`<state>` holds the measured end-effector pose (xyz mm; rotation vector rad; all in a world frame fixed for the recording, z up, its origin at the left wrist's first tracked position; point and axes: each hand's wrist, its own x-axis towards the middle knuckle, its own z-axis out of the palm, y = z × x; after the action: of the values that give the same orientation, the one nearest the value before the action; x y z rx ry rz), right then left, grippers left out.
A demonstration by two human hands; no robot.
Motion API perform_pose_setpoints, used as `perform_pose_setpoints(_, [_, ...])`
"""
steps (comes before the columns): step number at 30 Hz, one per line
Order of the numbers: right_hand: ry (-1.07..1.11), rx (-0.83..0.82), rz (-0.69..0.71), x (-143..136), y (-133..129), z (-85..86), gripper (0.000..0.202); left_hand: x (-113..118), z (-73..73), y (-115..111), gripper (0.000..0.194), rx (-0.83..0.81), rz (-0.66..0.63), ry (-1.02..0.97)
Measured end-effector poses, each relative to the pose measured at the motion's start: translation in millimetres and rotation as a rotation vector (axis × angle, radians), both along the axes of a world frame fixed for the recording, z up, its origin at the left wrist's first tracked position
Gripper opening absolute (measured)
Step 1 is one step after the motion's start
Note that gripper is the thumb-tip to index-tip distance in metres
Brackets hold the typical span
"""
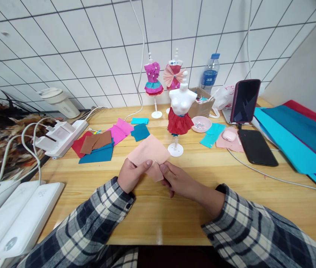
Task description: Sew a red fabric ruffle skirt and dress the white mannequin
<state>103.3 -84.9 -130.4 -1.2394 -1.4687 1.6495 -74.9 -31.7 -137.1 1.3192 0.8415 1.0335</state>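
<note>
Both hands are on a peach sheet of crepe-like paper (150,152), held tilted above the table. My left hand (131,175) grips the sheet's left side, its thumb lying on top. At the right edge my right hand (179,179) pinches the sheet between thumb and fingers. A short pale line runs across the sheet near the right thumb; whether it is a crease, a cut or something thin I cannot tell. Just behind stands a white miniature dress form (182,100) wearing a red gathered skirt (179,122).
Two dressed miniature forms (154,80) stand by the wall. Coloured paper pieces (98,143) lie left; a pink dish (202,124) of beads, a cardboard box (199,109), a bottle (210,72) and phones (258,147) are right. White power banks (32,219) and cables crowd the left edge.
</note>
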Motion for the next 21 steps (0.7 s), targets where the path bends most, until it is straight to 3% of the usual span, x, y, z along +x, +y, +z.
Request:
perform_pose_setpoints(14, [-0.025,-0.029,-0.034,-0.7,-0.2,0.7,0.039,1.6,6.2,-2.6,0.066,0.047,-0.044,0.052])
perform_pose_setpoints(21, [-0.036,-0.003,-0.016,-0.3,0.1,-2.6,0.044,3.1,5.1,-2.0,0.063,0.042,-0.062,-0.024])
